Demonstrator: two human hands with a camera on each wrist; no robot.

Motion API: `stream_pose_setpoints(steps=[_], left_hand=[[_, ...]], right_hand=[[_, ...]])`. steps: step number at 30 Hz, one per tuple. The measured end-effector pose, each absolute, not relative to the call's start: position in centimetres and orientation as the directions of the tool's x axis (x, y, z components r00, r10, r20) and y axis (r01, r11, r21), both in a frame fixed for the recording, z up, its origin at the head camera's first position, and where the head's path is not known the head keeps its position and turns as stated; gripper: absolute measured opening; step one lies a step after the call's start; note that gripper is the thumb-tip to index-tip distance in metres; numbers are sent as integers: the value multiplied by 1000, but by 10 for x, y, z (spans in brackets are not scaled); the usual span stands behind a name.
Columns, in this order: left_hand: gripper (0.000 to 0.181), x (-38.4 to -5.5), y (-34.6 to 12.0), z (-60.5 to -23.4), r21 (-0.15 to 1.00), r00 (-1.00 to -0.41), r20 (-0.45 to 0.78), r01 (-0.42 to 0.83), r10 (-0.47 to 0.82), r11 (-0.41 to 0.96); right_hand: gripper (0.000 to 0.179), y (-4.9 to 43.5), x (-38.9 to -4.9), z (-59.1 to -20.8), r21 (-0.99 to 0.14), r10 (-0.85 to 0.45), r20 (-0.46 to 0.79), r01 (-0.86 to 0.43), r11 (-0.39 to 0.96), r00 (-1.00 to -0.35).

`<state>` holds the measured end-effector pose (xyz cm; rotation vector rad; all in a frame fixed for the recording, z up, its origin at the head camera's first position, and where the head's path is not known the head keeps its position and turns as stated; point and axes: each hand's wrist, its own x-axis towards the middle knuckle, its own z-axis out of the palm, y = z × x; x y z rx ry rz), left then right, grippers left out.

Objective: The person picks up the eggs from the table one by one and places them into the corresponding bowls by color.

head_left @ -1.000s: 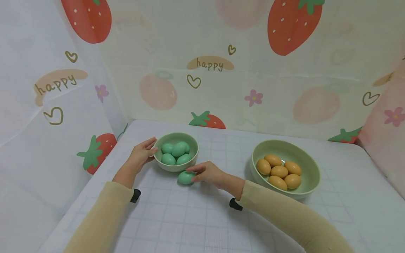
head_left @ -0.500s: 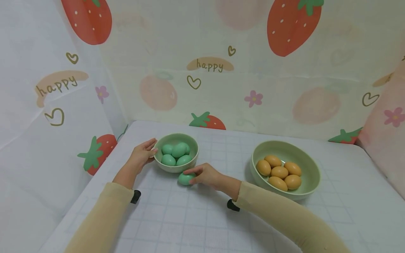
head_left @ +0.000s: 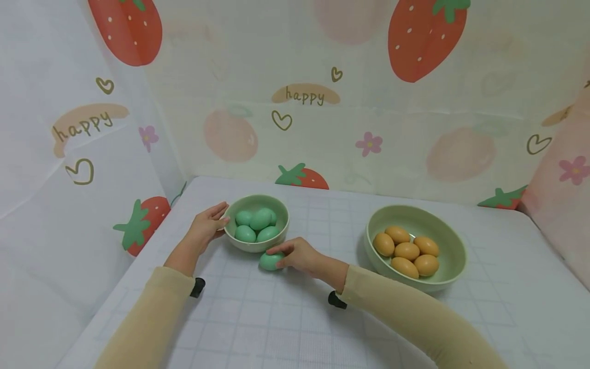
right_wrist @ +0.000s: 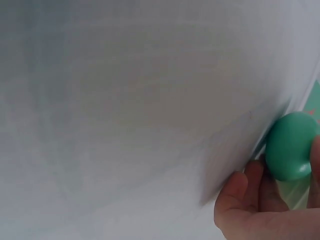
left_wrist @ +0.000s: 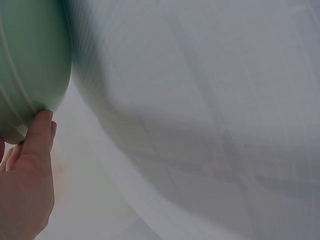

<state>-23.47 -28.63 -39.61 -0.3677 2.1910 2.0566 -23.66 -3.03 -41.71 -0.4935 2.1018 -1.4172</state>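
Note:
My right hand [head_left: 304, 256] pinches a green egg [head_left: 268, 262] between thumb and fingers, just in front of the small green bowl [head_left: 249, 247]. The right wrist view shows this same egg [right_wrist: 290, 145] beside the curled fingers of the hand [right_wrist: 265, 210]. Several other green eggs [head_left: 260, 219] lie inside the small bowl. My left hand [head_left: 203, 230] rests against that bowl's left side, its thumb at the rim. In the left wrist view, fairly straight fingers [left_wrist: 37, 137] touch the outside of the bowl [left_wrist: 40, 55].
A larger green bowl [head_left: 447, 233] stands on the right of the table, with several orange-brown eggs [head_left: 406, 250] in it. The white gridded tablecloth [head_left: 276, 323] covers the table. Strawberry-printed cloth walls [head_left: 313, 138] rise behind and at both sides.
My right hand has moved slightly left and closed its thumb and fingers on the green egg in front of the bowl. My left hand and both bowls stay in place.

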Motion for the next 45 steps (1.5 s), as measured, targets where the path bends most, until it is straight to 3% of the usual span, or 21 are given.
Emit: stream_pose_setpoints(steps=[18,45], left_hand=[[58,-234,-286,-393,967,-965,-241,-248,-106,56],[58,-234,-285,-396,966,-961,-253,-257,-116,29]], right_hand=[[35,-20,-241,-378,-907,-576,-298,36,420,-761],[37,-28,-256,-344,-933,-573,-280,78,351,-770]])
